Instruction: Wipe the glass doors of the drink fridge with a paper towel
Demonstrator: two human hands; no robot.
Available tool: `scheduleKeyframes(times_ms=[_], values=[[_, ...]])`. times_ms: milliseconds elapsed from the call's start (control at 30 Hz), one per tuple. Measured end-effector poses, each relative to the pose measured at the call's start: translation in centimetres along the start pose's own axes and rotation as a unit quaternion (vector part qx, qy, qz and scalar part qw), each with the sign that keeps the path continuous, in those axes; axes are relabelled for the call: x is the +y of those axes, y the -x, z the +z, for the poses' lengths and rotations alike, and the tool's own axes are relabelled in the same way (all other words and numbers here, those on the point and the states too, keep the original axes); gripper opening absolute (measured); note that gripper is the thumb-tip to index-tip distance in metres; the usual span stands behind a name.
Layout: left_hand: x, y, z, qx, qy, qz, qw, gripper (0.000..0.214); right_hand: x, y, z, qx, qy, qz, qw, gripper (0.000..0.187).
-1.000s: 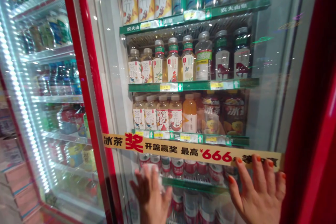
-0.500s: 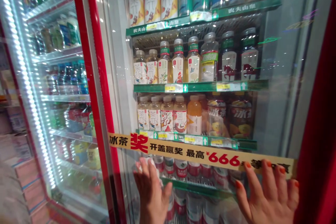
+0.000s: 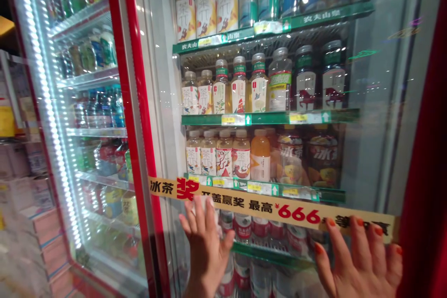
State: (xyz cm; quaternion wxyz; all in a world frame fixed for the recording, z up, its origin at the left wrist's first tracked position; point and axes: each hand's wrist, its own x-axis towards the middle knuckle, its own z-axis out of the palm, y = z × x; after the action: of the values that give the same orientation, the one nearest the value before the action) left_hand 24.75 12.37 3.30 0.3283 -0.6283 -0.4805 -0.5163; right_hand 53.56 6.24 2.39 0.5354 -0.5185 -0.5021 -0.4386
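Far left, a lit neighbouring drinks cooler (image 3: pixel 42 102) with an LED strip down its edge; stacked pink cartons (image 3: pixel 49 237) stand beyond it. Next comes the red door frame (image 3: pixel 138 102) of the main cooler.

Left hand (image 3: pixel 206 247): open, fingers spread wide, palm against the glass door (image 3: pixel 365 172), holding nothing. Recent change: compared with half a second ago, its fingers have fanned out and risen to the lower edge of the yellow promotional banner (image 3: pixel 265 209). The whole view has also drifted slightly.

The door stands upright, long axis vertical. The banner runs across it, sloping down to the right in this view. Behind the glass, upright tea bottles (image 3: pixel 223 158) line green shelves (image 3: pixel 268 118), with bottled water (image 3: pixel 242 228) lower down.

Right hand (image 3: pixel 359 265): also open and flat on the glass, fingertips at the banner's lower edge near its right end, nails orange, gripping nothing. No handle shows. Whether the door has moved: cannot tell. Far right, the cooler's red side panel (image 3: pixel 424 149).
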Motion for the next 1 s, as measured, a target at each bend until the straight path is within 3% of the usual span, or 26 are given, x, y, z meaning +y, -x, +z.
scheduleKeyframes(times_ms=[100,133,200,300,367,433,533,633,700,800,900,933,1000], values=[[-0.4,-4.1,-0.3,0.033,0.038,-0.116,0.992,0.083,-0.1,-0.1,-0.1,0.006,0.008,-0.016,1.0,0.068],[0.4,-5.4,-0.4,0.037,0.049,-0.123,0.991,0.085,0.0,-0.1,-0.1,0.006,0.01,-0.022,1.0,0.069],[2.9,-6.9,-0.6,0.024,0.06,-0.068,0.996,0.094,0.0,-0.2,-0.2,0.003,0.015,-0.032,0.999,0.071],[5.8,-5.3,-0.6,0.008,0.049,0.111,0.993,0.099,0.1,-0.4,-0.2,-0.001,0.018,-0.044,0.999,0.072],[5.5,-2.8,-0.4,0.01,0.032,0.193,0.981,0.09,0.1,-0.6,-0.3,-0.002,0.022,-0.05,0.999,0.071],[3.5,-1.2,-0.2,0.011,0.018,0.179,0.984,0.082,0.1,-0.8,-0.3,-0.008,0.028,-0.055,0.998,0.071],[0.6,-2.2,-0.2,0.013,0.029,0.044,0.999,0.081,0.2,-0.9,-0.3,-0.021,0.041,-0.067,0.997,0.072],[1.1,-4.8,-0.1,0.03,0.062,-0.048,0.996,0.085,0.4,-0.8,-0.2,-0.03,0.051,-0.069,0.996,0.074],[2.8,-5.1,0.1,0.042,0.065,-0.014,0.997,0.087,0.5,-0.8,-0.3,-0.031,0.047,-0.069,0.996,0.074],[4.1,-2.0,0.5,0.021,0.05,0.152,0.987,0.083,0.1,-1.0,-1.1,-0.038,0.015,-0.058,0.997,0.072],[1.2,2.2,0.3,-0.009,0.042,0.251,0.967,0.077,-0.7,-2.1,-2.6,-0.051,-0.031,-0.048,0.997,0.07],[-0.6,3.0,0.0,-0.014,0.037,0.246,0.969,0.077,-1.0,-2.7,-3.0,-0.051,-0.04,-0.056,0.996,0.07],[-4.3,2.8,-0.7,-0.023,0.032,0.148,0.988,0.079,-1.4,-3.9,-3.4,-0.05,-0.042,-0.087,0.994,0.071]])
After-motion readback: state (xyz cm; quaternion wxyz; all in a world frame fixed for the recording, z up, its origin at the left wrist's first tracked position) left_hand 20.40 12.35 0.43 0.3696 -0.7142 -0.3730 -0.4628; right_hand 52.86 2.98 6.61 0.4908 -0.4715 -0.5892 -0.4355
